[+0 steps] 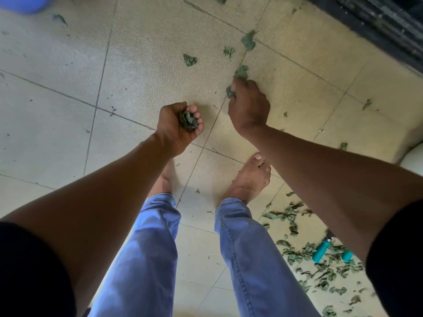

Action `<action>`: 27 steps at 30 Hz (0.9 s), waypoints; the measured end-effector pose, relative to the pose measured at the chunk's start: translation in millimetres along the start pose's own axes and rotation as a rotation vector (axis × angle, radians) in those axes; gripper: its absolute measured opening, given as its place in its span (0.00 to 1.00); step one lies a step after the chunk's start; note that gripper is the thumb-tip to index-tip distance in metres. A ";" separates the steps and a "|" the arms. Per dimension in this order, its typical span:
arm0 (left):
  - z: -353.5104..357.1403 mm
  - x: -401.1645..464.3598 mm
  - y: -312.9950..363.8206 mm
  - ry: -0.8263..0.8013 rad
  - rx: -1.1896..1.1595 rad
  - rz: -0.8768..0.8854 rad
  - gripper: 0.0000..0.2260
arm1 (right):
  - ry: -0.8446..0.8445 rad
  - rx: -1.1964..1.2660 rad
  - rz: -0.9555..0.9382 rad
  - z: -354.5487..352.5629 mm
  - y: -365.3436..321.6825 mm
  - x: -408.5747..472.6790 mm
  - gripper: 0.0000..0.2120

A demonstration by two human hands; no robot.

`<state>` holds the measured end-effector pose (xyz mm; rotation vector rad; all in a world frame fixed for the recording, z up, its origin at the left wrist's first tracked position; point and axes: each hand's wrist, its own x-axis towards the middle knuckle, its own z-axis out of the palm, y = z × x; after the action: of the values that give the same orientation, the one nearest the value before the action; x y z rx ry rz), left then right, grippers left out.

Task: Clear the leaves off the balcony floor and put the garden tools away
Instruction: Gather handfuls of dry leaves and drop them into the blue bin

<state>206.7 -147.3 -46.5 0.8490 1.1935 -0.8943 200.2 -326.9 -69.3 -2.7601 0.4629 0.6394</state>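
Two bare forearms reach down: left hand [177, 124] cups crumpled dark-green leaves [188, 120], fingers curled round them; right hand [248, 106] pinches another leaf [230, 92] off speckled beige floor tiles [148, 72].

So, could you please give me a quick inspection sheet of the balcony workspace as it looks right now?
Surface: tiled floor, pale, gritty, grout lines visible.
Job's things: loose leaves scattered ahead; a larger leaf pile at lower right; teal-handled garden tool lying in that pile.
Clutter: blue object at top left, partly out of frame.
Hands: left hand cupped around gathered leaves; right hand pinching leaves at the floor.
Cables: nothing seen.
Surroundings: dark door track at top right; white rounded object at right edge; person barefoot.
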 end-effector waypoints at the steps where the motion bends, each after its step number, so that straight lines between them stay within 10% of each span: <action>1: -1.0 -0.4 -2.2 -0.001 0.007 -0.003 0.19 | 0.002 0.042 -0.005 0.2 3.7 -5.0 0.10; 13: 18.3 -9.0 -14.9 -0.035 0.025 -0.062 0.15 | 0.021 0.378 -0.346 -40.7 -23.3 -95.4 0.15; 20: 17.2 0.4 -7.3 -0.045 0.008 -0.043 0.19 | 0.182 0.208 -0.172 -32.0 1.1 -9.6 0.14; 27: 15.0 0.9 -2.9 -0.034 0.033 -0.052 0.21 | -0.012 0.054 -0.081 -17.3 7.2 42.0 0.10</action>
<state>210.1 -162.1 -45.1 0.8300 1.1786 -0.9694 239.9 -349.5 -75.1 -2.7070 0.3581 0.6147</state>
